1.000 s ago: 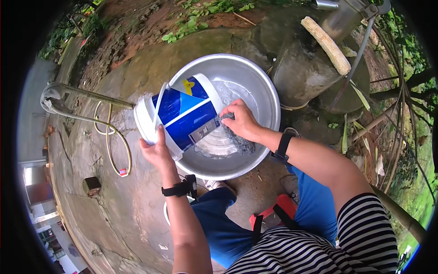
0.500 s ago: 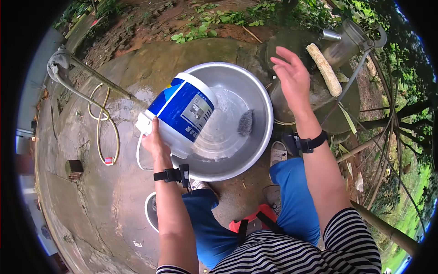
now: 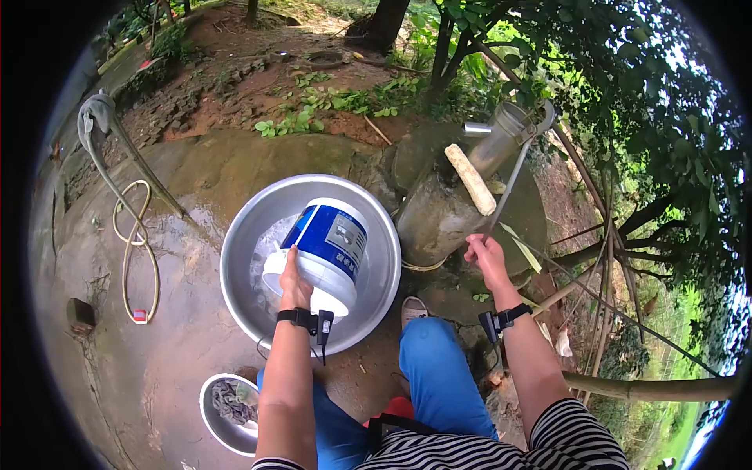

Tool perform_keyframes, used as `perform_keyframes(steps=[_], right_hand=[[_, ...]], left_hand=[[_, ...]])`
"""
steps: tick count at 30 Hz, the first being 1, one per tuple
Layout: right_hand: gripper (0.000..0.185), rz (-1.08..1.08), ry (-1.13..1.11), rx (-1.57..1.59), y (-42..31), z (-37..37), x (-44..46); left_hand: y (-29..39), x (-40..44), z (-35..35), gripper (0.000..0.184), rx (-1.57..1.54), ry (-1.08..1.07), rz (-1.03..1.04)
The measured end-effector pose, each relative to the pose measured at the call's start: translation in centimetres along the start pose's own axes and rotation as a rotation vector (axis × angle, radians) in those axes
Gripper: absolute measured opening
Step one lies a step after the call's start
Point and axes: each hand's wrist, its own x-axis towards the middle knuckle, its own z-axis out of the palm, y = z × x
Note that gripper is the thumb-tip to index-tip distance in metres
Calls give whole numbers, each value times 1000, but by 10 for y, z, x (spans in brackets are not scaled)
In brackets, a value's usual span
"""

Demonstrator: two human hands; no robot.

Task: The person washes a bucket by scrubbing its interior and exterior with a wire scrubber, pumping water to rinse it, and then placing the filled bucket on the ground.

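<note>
My left hand (image 3: 293, 283) is closed on the rim of a blue-and-white plastic bucket (image 3: 333, 244). The bucket tilts inside a wide metal basin (image 3: 236, 270), its mouth facing me. Shallow water (image 3: 266, 235) shows at the basin's left side. Over on the right, my right hand (image 3: 487, 260) is closed around the lower end of a metal pump handle (image 3: 513, 182). That handle hooks over the top of a metal pump cylinder (image 3: 507, 133). A pale, rough, stick-shaped piece (image 3: 470, 180) lies beside the handle.
A small white bowl (image 3: 205, 407) with grey cloth (image 3: 233, 401) stands at lower left. A looped hose (image 3: 129, 274) lies on the wet concrete near a bent post (image 3: 149, 160). Bamboo poles (image 3: 650, 385) and branches crowd the right side. A block (image 3: 80, 315) sits far left.
The bucket has moved from over the basin's left rim to inside it, in my left hand. My right hand, raised and open before, has come down and closed on the pump handle. The view has shifted.
</note>
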Motion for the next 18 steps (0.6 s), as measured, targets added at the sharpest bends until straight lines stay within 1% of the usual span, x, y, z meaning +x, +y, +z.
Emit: perform_keyframes(steps=[2,4,6,8,10,12,14,16,17,18], right_hand=[[26,-14,-14,-52,-10,-18,-23],[28,57,-17,-39,-46,-36,-67],[27,134,-86,-162,-98,-67,-105],[28,291,-109,-151,-162,-91,-132],[31,392,-142,-213,-221,-106,-147],[35,378,-156,-326,-248,-120,-149],[33,317,-86,-416,-235,-121,-148],[32,0,25,-519,-174,-122,-135],[28,-28,33,-575,-170,-131,-133],[28,-22,39,-563,-170,-132,-130]], left_hand=[[-25,14,-8,52,-27,-78,-162],[-37,5,-4,54,-49,-175,-221],[-55,20,-2,56,-45,-164,-233],[-68,23,6,57,-22,-96,-254],[-80,20,12,57,-5,-98,-261],[-97,27,15,54,1,-13,-238],[-107,31,17,51,6,8,-270],[-109,25,15,48,18,43,-294],[-105,20,15,43,65,46,-329],[-105,18,18,39,107,50,-365]])
